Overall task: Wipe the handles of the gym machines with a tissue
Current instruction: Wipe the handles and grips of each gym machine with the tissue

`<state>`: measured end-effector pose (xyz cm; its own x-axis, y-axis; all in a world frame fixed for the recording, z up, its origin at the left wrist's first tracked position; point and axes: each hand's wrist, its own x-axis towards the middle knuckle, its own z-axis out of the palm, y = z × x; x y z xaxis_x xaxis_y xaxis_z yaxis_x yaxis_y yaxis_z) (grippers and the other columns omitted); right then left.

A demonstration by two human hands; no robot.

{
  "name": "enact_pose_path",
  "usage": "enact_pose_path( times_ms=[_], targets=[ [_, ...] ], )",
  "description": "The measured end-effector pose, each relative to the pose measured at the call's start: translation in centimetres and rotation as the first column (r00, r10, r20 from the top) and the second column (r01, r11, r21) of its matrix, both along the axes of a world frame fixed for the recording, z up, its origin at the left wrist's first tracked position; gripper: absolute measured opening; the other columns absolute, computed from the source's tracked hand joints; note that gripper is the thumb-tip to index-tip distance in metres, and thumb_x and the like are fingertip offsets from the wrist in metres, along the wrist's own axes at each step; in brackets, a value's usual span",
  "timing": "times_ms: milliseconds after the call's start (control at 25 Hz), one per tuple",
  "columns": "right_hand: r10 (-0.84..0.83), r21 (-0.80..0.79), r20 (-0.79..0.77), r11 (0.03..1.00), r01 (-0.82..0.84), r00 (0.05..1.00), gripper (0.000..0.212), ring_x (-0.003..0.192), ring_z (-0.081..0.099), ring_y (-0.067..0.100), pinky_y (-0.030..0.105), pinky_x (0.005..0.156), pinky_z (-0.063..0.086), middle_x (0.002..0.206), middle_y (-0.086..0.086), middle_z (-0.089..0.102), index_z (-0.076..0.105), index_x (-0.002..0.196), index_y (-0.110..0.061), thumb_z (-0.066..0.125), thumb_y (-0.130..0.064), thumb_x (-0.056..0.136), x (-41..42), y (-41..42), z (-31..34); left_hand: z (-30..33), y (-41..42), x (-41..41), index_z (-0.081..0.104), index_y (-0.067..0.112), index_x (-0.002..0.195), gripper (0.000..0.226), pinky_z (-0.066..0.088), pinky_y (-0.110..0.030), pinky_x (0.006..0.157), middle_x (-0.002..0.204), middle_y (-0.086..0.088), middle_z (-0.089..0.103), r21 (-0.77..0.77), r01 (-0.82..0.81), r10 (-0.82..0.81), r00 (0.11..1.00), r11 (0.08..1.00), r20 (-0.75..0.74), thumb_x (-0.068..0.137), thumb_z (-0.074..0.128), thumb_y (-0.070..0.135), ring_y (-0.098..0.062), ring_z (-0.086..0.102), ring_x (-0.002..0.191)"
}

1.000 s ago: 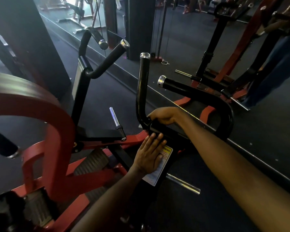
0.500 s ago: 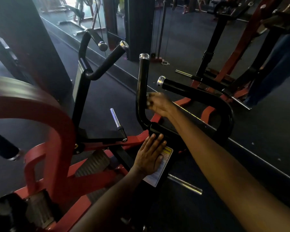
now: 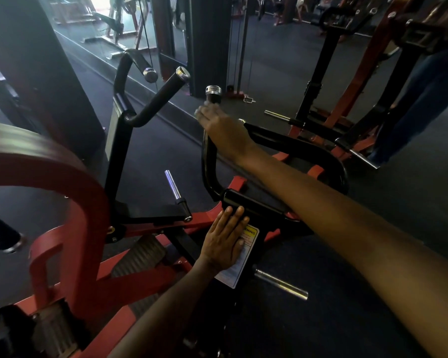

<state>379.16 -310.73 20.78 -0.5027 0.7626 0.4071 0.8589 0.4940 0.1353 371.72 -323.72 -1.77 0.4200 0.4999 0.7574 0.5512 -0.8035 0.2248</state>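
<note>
**Right hand high on upright handle, tissue not visible**

Head view: right hand (image 3: 224, 125) wraps the black upright handle (image 3: 209, 151) just below its chrome cap; blurred, so can't tell if the fingers grip a tissue. Left hand (image 3: 225, 241) lies flat, fingers straight, on the warning label (image 3: 245, 264). Handle looks rigid, smooth, fixed to frame; tissue prob. light, tears easily. Count: 2 hands, approx. 4 capped handles on this machine.

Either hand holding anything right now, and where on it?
Right hand wraps the upright black handle just below its chrome cap; tissue not visible. Left hand holds nothing, resting flat on the warning label.
</note>
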Motion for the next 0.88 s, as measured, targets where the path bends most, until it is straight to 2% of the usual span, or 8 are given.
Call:
enact_pose_path(
  times_ms=[80,200,320,480,560,640,760,880],
  targets=[
    [-0.123,-0.042,0.219,0.99,0.135,0.968,0.049,0.137,0.031,0.036,0.041,0.115,0.018,0.14,0.024,0.042,0.042,0.134,0.006,0.02,0.008,0.09,-1.1,0.1,0.3,0.3,0.1,0.0,0.009,0.018,0.156,0.054,0.02,-0.044,0.12,0.163,-0.002,0.005,0.003,-0.004,0.004,1.0,1.0,-0.007,0.105,0.021,0.031,-0.025,0.01,0.15],
    [0.228,-0.168,0.409,0.971,-0.172,0.883,0.046,0.12,0.05,0.035,0.042,0.115,0.022,0.12,0.023,0.056,0.058,0.113,0.005,0.017,0.006,0.091,-0.8,-2.1,-1.8,0.6,0.2,0.0,0.009,0.018,0.156,0.054,0.016,-0.042,0.121,0.164,-0.001,0.003,-0.001,0.001,-0.001,1.0,1.0,-0.013,0.105,0.02,0.032,-0.024,0.007,0.15],
    [0.482,-0.369,0.037,0.821,-0.437,0.875,0.035,0.12,0.054,0.027,0.028,0.113,0.022,0.123,0.019,0.06,0.063,0.114,0.001,0.04,0.009,0.09,3.2,-5.5,-3.3,0.5,-0.1,0.1,0.008,0.019,0.156,0.054,0.016,-0.043,0.12,0.164,0.0,0.003,-0.004,0.005,-0.005,1.0,1.0,-0.013,0.105,0.021,0.032,-0.023,0.007,0.15],
    [0.021,-0.391,-0.434,0.896,-0.209,0.901,0.028,0.111,0.061,0.026,0.012,0.092,0.039,0.116,0.018,0.065,0.064,0.114,0.001,0.055,0.006,0.087,7.1,-7.9,-5.9,0.2,-0.1,-0.1,0.007,0.02,0.156,0.053,0.019,-0.044,0.118,0.164,0.0,0.002,-0.006,-0.011,0.011,1.0,1.0,-0.016,0.106,0.019,0.033,-0.023,0.006,0.15],
    [-0.429,-0.579,-0.617,0.815,-0.011,0.66,0.023,0.099,0.065,0.027,0.019,0.075,0.048,0.106,0.018,0.068,0.066,0.109,0.002,0.061,-0.008,0.089,6.1,-6.4,-5.7,0.3,0.1,-0.1,0.007,0.02,0.156,0.053,0.019,-0.045,0.117,0.164,0.0,0.002,0.004,-0.018,0.018,1.0,1.0,-0.017,0.106,0.018,0.033,-0.023,0.006,0.15],
    [-0.651,-0.78,-0.612,0.589,-0.211,0.449,0.025,0.082,0.063,0.023,0.02,0.063,0.05,0.099,0.017,0.066,0.063,0.112,0.005,0.059,-0.005,0.09,3.9,-4.9,-5.3,0.6,0.3,0.0,0.007,0.02,0.156,0.053,0.018,-0.045,0.118,0.164,0.001,0.001,-0.008,-0.012,0.012,1.0,1.0,-0.016,0.106,0.018,0.032,-0.023,0.005,0.15],
    [-0.64,-0.84,-0.506,0.518,-0.162,0.579,0.026,0.066,0.057,0.013,0.016,0.053,0.046,0.082,0.01,0.065,0.065,0.111,0.003,0.054,0.002,0.088,2.2,-4.5,-4.9,0.6,0.3,-0.1,0.005,0.022,0.156,0.054,0.013,-0.042,0.119,0.164,0.002,-0.002,-0.015,-0.03,0.029,0.999,0.999,-0.032,0.105,0.018,0.033,-0.021,0.001,0.15],
    [-0.54,-0.831,-0.369,0.557,-0.008,0.757,0.021,0.087,0.065,0.014,0.022,0.071,0.05,0.098,0.006,0.07,0.07,0.106,-0.007,0.062,-0.016,0.088,3.2,-5.6,-4.5,0.5,0.5,-0.3,0.003,0.023,0.156,0.054,0.01,-0.04,0.12,0.163,0.004,-0.004,-0.04,-0.03,0.029,0.999,0.999,-0.037,0.105,0.018,0.034,-0.021,-0.001,0.15]
  ],
)
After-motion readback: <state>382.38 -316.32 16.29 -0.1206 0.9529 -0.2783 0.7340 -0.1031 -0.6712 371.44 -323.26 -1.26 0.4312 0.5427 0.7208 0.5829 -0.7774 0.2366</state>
